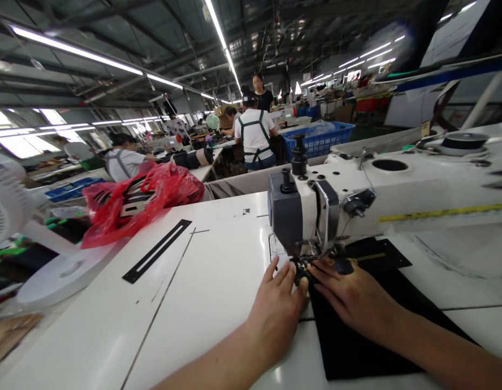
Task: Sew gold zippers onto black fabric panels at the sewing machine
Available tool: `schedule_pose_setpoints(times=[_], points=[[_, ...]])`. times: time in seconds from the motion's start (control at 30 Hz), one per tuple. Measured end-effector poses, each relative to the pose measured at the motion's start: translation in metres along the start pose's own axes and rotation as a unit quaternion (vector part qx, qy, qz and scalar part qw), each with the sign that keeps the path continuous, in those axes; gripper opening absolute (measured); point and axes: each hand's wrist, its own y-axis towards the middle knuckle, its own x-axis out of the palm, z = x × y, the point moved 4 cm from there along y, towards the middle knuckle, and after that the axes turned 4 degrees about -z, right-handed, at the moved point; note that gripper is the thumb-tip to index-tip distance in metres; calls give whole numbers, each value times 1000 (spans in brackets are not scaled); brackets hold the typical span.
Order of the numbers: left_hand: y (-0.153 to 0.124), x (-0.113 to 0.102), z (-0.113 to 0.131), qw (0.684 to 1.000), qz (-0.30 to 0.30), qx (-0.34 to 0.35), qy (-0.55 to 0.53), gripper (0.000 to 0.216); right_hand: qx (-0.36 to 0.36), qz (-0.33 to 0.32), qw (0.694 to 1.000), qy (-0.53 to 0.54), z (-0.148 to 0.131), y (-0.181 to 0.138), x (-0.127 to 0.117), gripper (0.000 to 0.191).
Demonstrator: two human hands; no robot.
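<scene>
A white industrial sewing machine (397,189) stands on the white table (186,303), its grey head over the presser foot (303,260). A black fabric piece (356,346) lies flat under the foot and runs toward me. My left hand (277,309) rests palm down on the table just left of the foot, fingers apart, its thumb at the fabric's edge. My right hand (352,295) lies flat on the black fabric, fingertips pressed right up at the foot.
A red plastic bag (132,203) of black cut pieces sits at the table's far left. A thin black strip (157,250) lies on the tabletop. A white fan (15,216) stands off the left edge. Other workers and a blue crate (319,142) are behind.
</scene>
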Motion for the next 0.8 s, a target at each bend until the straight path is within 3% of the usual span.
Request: schedule_pose_setpoints(times=[0.5, 0.8], points=[[10, -6, -5, 999, 8, -19, -37, 21, 25, -23, 999, -3, 5, 2, 4, 28], [11, -3, -9, 997, -25, -36, -60, 22, 34, -24, 999, 7, 5, 6, 3, 27]])
